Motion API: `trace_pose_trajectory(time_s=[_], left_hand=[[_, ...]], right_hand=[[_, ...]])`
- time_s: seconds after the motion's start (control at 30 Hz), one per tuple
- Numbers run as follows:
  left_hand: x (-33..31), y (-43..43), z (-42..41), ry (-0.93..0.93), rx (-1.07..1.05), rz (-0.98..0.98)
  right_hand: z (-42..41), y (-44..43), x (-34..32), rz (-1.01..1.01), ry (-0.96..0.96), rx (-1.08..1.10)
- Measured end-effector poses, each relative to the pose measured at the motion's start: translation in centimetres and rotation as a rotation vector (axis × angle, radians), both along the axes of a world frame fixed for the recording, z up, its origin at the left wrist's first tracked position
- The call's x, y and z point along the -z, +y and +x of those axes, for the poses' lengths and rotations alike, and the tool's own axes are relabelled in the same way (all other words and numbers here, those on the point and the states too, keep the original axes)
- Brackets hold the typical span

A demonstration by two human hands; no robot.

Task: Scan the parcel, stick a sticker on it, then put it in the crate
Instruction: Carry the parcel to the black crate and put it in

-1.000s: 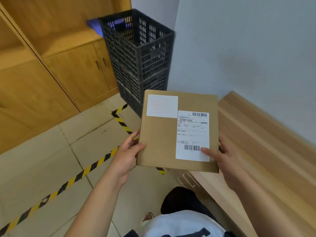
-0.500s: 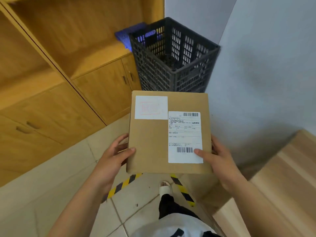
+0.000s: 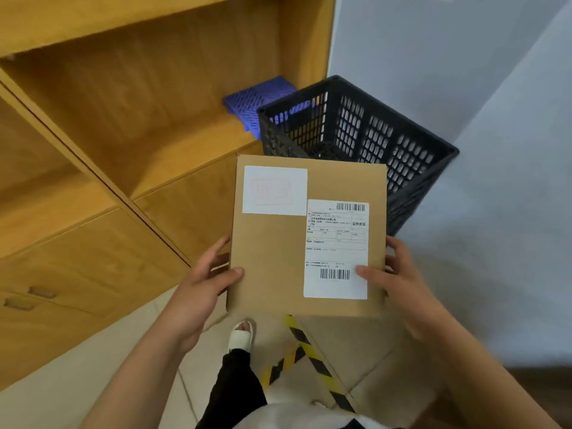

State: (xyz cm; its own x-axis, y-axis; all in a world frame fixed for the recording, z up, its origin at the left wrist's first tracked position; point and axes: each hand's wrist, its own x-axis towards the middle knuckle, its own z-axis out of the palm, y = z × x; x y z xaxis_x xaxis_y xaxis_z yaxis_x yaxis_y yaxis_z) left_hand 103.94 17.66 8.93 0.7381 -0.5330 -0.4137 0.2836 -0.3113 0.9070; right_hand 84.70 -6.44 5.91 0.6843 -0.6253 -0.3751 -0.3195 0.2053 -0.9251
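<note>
I hold a flat brown cardboard parcel in front of me with both hands. My left hand grips its left edge, thumb on top. My right hand grips its right edge, thumb resting on the white shipping label with barcodes. A white sticker with a faint red print sits on the parcel's upper left. Just beyond the parcel's far edge stands a tall black perforated crate, open at the top, in the corner by the wall.
Wooden cabinets and an open shelf fill the left side. A blue perforated basket lies on the shelf behind the crate. Yellow-black tape runs across the tiled floor below. A pale wall rises to the right.
I have stepped closer to the crate while carrying the parcel; the crate now sits nearer and lower in view. The wooden table on the right has left the view.
</note>
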Motion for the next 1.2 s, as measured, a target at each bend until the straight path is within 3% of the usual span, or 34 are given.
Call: trace_pose_trajectory(time_s=[0.27,0.5,0.63,0.87,1.2], left_hand=[[-2.1,-7.0,16.0,-0.027,0.196,-0.073],[-3.9,-16.2,25.6,-0.059,0.375,-0.111],[-5.0,-22.8,27.9,-0.113,0.561,-0.095],[-4.7,-34.1,29.3,-0.100,0.694,-0.012],[3.4,-45.9,29.5,0.036,0.805,0.269]], right_hand=[[12.9,-1.8,-4.8,-0.030,0.016,0.290],[18.1,-5.5,-7.3,-0.091,0.039,0.475],[19.5,-9.3,-7.1,-0.066,0.009,0.580],[20.7,-16.3,-4.0,0.032,-0.044,0.758],[22.2,-22.5,4.2,0.298,0.122,0.887]])
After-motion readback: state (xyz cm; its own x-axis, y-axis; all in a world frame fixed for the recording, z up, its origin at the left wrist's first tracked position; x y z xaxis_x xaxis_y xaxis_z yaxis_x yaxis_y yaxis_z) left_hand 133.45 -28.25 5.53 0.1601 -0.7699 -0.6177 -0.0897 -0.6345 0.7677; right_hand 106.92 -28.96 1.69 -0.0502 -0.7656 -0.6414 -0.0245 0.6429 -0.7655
